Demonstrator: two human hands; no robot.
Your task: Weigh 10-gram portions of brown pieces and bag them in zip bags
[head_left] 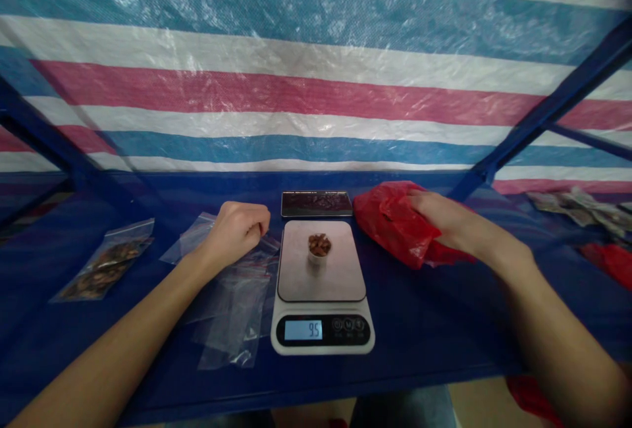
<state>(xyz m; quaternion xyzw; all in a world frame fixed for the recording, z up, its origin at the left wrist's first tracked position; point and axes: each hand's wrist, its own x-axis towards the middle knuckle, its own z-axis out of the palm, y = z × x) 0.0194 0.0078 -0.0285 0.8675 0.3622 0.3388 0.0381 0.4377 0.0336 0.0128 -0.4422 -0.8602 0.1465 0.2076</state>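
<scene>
A digital kitchen scale (323,346) stands in the middle, its display reading 9.5. On its metal plate sits a small cup (320,259) heaped with brown dried pieces (320,243). My left hand (239,230) is curled into a loose fist left of the scale, above several clear zip bags (230,313); nothing shows sticking out of it. To the right of the scale, my right hand (434,214) reaches into a crumpled red plastic bag (395,224). The bag's folds hide its fingers and whatever they touch.
A filled zip bag (101,267) of brown pieces lies at the left. Behind the scale is a dark, flat, shiny rectangular object (316,204). Blue metal posts (538,108) frame the blue shelf (415,342). Banknote-like papers (577,207) and another red bag (609,260) are far right.
</scene>
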